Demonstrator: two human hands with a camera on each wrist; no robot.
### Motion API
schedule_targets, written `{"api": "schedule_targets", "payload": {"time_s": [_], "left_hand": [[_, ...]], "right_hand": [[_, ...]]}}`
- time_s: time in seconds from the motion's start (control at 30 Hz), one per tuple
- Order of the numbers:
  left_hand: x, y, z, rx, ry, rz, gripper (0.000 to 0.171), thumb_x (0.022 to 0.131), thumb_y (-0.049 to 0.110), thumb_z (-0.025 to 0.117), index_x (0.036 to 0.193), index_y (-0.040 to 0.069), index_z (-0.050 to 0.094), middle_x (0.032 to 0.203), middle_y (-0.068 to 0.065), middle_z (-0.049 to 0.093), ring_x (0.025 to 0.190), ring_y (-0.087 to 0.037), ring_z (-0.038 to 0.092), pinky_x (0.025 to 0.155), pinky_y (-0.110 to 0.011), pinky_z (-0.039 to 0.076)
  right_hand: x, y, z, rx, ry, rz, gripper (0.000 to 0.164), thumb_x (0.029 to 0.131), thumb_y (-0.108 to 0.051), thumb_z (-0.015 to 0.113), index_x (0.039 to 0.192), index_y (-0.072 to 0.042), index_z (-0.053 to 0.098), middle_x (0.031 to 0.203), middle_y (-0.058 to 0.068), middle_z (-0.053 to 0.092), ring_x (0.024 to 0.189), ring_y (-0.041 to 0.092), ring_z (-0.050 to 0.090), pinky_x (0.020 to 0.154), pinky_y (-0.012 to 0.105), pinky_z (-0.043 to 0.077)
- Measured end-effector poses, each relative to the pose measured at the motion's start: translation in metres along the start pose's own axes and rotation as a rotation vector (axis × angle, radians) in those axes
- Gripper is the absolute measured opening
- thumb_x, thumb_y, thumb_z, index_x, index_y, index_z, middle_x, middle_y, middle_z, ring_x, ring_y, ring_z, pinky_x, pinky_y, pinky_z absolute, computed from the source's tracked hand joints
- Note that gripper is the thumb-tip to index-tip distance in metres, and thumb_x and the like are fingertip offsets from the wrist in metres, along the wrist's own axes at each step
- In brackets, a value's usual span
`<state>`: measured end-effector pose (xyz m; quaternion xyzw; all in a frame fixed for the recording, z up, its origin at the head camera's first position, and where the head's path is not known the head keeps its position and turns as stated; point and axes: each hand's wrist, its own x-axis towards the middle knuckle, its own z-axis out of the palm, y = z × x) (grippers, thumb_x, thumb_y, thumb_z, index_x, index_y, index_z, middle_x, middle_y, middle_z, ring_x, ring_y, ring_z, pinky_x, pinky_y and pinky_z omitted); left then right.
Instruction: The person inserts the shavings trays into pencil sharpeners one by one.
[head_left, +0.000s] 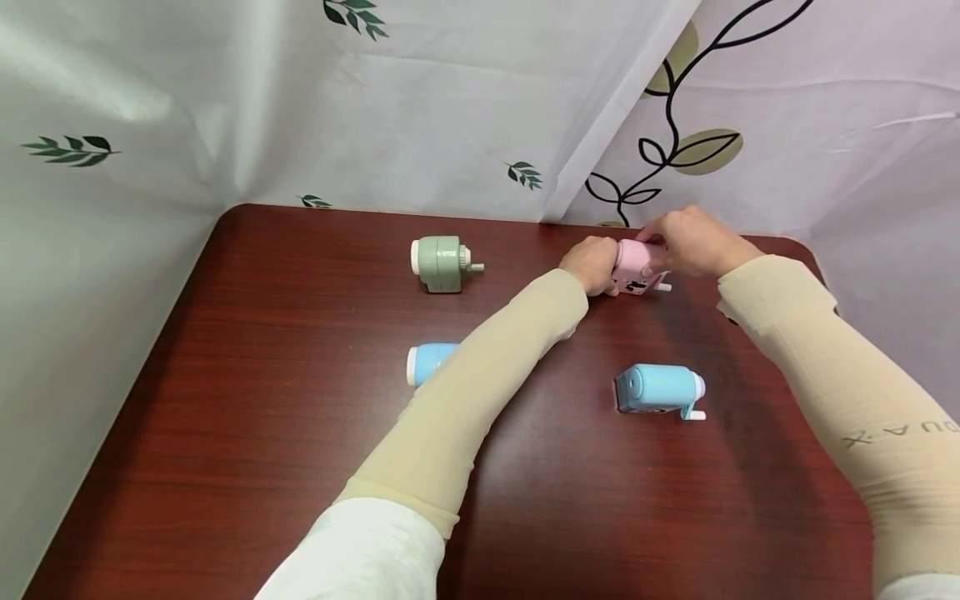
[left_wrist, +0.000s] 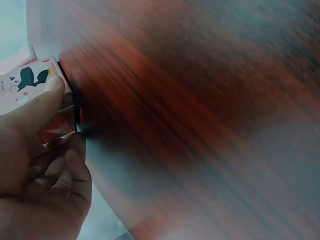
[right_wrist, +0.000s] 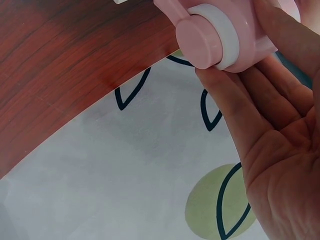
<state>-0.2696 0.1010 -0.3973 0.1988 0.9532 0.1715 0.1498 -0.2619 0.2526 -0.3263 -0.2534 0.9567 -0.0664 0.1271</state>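
Toward the back right of the table, both hands hold a pink crank pencil sharpener [head_left: 632,257]. The left hand [head_left: 592,265] grips its left end. In the left wrist view the thumb [left_wrist: 47,102] presses on the face with a black-and-white cartoon print, and the other fingers curl below by a clear part. My right hand [head_left: 693,242] holds the sharpener from above and the right. In the right wrist view, fingers and thumb go round its pink body [right_wrist: 247,35], near a white ring and the crank's round hub [right_wrist: 199,42]. Its crank handle [head_left: 663,287] points right.
A green crank sharpener [head_left: 440,262] stands at the back middle. A blue one [head_left: 431,363] is partly hidden behind the left forearm. Nearer the right arm sits a light blue sharpener [head_left: 662,385]. Patterned white sheeting [head_left: 420,125] hangs behind the dark red table [head_left: 247,375].
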Motion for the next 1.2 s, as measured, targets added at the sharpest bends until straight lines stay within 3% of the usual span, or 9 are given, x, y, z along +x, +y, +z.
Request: {"api": "schedule_targets", "payload": {"time_s": [0.27, 0.5, 0.77, 0.93, 1.03, 1.2], "left_hand": [[0.0, -0.002, -0.004, 0.087, -0.04, 0.016, 0.039, 0.084, 0.026, 0.084, 0.118, 0.016, 0.067, 0.12, 0.003, 0.065, 0.106, -0.01, 0.06, 0.089, -0.028, 0.05], [-0.008, 0.003, -0.027, 0.119, -0.05, 0.029, 0.034, 0.086, 0.017, 0.08, 0.118, 0.016, 0.069, 0.121, 0.002, 0.066, 0.101, -0.013, 0.06, 0.082, -0.031, 0.051], [-0.03, 0.006, -0.07, 0.214, 0.005, 0.116, 0.032, 0.094, 0.034, 0.071, 0.117, 0.013, 0.067, 0.117, 0.001, 0.067, 0.109, -0.014, 0.062, 0.092, -0.029, 0.051], [-0.046, -0.002, -0.095, 0.218, 0.014, 0.152, 0.04, 0.096, 0.037, 0.068, 0.123, 0.008, 0.06, 0.117, -0.002, 0.064, 0.11, -0.016, 0.059, 0.094, -0.029, 0.049], [-0.059, -0.007, -0.11, 0.205, 0.043, 0.151, 0.045, 0.097, 0.039, 0.067, 0.127, 0.006, 0.057, 0.122, -0.003, 0.063, 0.114, -0.018, 0.058, 0.097, -0.029, 0.047], [-0.085, -0.021, -0.129, 0.172, 0.099, 0.108, 0.06, 0.098, 0.044, 0.063, 0.142, 0.006, 0.051, 0.137, -0.005, 0.058, 0.128, -0.021, 0.052, 0.106, -0.031, 0.041]], "right_hand": [[-0.004, 0.005, 0.002, -0.003, 0.006, -0.014, 0.043, 0.08, -0.011, 0.084, 0.115, 0.009, 0.068, 0.102, 0.024, 0.07, 0.089, 0.035, 0.064, 0.082, 0.053, 0.051], [-0.006, 0.012, 0.0, -0.011, -0.006, 0.004, 0.045, 0.081, -0.012, 0.084, 0.117, 0.009, 0.067, 0.103, 0.025, 0.069, 0.089, 0.036, 0.062, 0.082, 0.054, 0.049], [-0.009, 0.016, 0.001, -0.039, 0.017, -0.007, 0.044, 0.08, -0.012, 0.082, 0.117, 0.006, 0.067, 0.095, 0.022, 0.07, 0.081, 0.035, 0.061, 0.077, 0.053, 0.049], [-0.009, 0.016, 0.003, -0.033, 0.01, 0.009, 0.047, 0.082, -0.01, 0.079, 0.122, 0.008, 0.063, 0.104, 0.026, 0.069, 0.085, 0.036, 0.062, 0.079, 0.054, 0.05], [-0.011, 0.018, 0.004, -0.021, 0.012, 0.01, 0.052, 0.083, -0.01, 0.076, 0.128, 0.009, 0.058, 0.111, 0.029, 0.067, 0.089, 0.04, 0.063, 0.082, 0.057, 0.049], [-0.021, 0.012, -0.001, 0.024, 0.048, 0.024, 0.066, 0.09, -0.021, 0.074, 0.141, 0.01, 0.045, 0.124, 0.035, 0.059, 0.102, 0.048, 0.061, 0.091, 0.062, 0.046]]}}
